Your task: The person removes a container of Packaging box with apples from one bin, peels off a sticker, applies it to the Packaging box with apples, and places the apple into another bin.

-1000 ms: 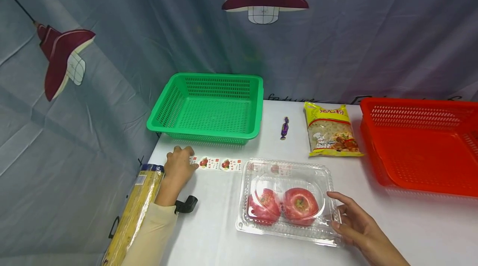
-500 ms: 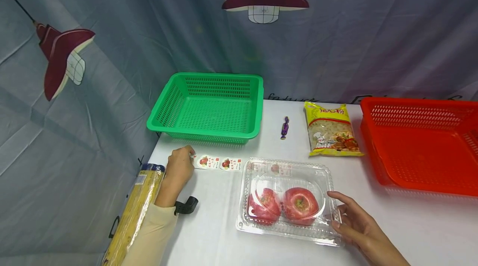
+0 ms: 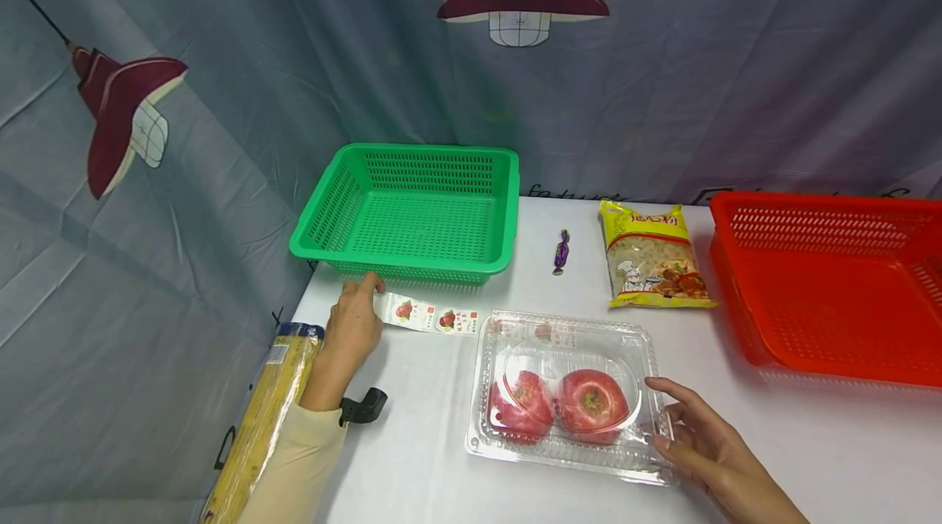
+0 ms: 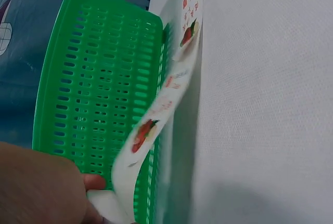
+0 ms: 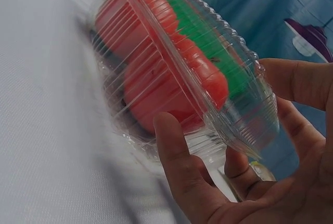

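Observation:
My left hand pinches the left end of a strip of tomato stickers just in front of the green basket. The strip's held end is raised off the white table. In the left wrist view the sticker strip curves up beside the green basket from my left hand. A clear clamshell box holds two tomatoes. My right hand rests against its right side with relaxed fingers. In the right wrist view the thumb and fingers of my right hand touch the clamshell box.
A red basket stands at the right. A yellow food packet and a purple wrapped candy lie behind the box. A long yellow wrapped roll leans at the table's left edge. A blue printed cloth hangs behind.
My left hand has pinched the strip's left end and lifted it toward the green basket. The right hand and the box have stayed still.

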`<control>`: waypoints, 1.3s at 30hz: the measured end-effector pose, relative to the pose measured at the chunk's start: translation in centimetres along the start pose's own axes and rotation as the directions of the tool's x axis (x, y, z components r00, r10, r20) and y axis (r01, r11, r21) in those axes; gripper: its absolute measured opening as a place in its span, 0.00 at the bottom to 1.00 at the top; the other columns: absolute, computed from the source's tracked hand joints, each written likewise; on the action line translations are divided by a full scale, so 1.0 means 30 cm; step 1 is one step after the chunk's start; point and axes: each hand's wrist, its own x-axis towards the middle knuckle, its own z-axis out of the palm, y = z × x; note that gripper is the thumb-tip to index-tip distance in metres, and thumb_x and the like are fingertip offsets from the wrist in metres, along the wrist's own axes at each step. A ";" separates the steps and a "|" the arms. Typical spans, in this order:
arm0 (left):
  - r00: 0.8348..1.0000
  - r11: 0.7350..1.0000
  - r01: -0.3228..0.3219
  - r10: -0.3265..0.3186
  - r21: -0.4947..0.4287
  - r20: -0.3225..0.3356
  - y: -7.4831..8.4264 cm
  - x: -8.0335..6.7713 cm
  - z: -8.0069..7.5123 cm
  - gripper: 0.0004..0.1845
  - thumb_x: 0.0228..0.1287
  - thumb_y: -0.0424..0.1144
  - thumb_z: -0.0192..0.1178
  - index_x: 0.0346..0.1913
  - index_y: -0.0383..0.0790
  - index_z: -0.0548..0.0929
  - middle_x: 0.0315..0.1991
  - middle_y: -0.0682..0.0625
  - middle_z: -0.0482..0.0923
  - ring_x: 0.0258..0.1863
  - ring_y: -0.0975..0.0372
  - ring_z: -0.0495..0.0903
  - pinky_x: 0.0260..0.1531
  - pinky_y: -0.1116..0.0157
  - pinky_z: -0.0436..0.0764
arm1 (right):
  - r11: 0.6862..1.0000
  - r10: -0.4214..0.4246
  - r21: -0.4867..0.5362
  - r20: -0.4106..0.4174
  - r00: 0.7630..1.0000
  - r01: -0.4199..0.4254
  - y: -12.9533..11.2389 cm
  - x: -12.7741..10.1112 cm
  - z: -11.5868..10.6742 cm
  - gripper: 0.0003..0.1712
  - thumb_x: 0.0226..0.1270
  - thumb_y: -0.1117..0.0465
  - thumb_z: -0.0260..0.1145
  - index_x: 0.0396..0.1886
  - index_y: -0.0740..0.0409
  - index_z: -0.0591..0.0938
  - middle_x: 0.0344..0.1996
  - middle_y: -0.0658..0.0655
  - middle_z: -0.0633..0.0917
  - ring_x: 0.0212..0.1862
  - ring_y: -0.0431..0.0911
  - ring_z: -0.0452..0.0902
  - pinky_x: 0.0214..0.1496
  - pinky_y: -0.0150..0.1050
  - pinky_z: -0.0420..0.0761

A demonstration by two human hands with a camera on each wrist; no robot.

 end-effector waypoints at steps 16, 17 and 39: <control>0.994 0.998 0.006 -0.013 -0.057 -0.112 0.008 -0.015 -0.076 0.13 0.61 0.23 0.51 0.43 0.27 0.85 0.45 0.33 0.79 0.35 0.41 0.81 0.29 0.47 0.78 | 1.000 -0.004 0.005 0.006 1.000 0.004 0.001 0.001 -0.003 0.39 0.69 0.62 0.63 0.75 0.45 0.58 0.55 0.63 0.69 0.49 0.50 0.74 0.46 0.42 0.81; 0.994 0.998 0.011 -0.018 -0.064 -0.107 0.008 -0.017 -0.081 0.14 0.59 0.22 0.51 0.44 0.26 0.85 0.46 0.32 0.79 0.37 0.40 0.81 0.31 0.47 0.78 | 1.000 -0.008 0.006 0.007 1.000 0.008 0.003 0.001 -0.003 0.39 0.69 0.62 0.63 0.75 0.45 0.58 0.55 0.63 0.69 0.49 0.50 0.74 0.46 0.42 0.81; 0.986 0.996 -0.088 0.084 -0.022 -0.140 0.001 -0.023 -0.116 0.04 0.56 0.33 0.71 0.33 0.36 0.87 0.46 0.39 0.74 0.47 0.43 0.69 0.38 0.48 0.72 | 0.998 -0.070 -0.002 0.020 0.997 0.070 0.013 -0.002 -0.003 0.37 0.70 0.64 0.62 0.75 0.46 0.59 0.50 0.63 0.71 0.47 0.49 0.74 0.44 0.41 0.81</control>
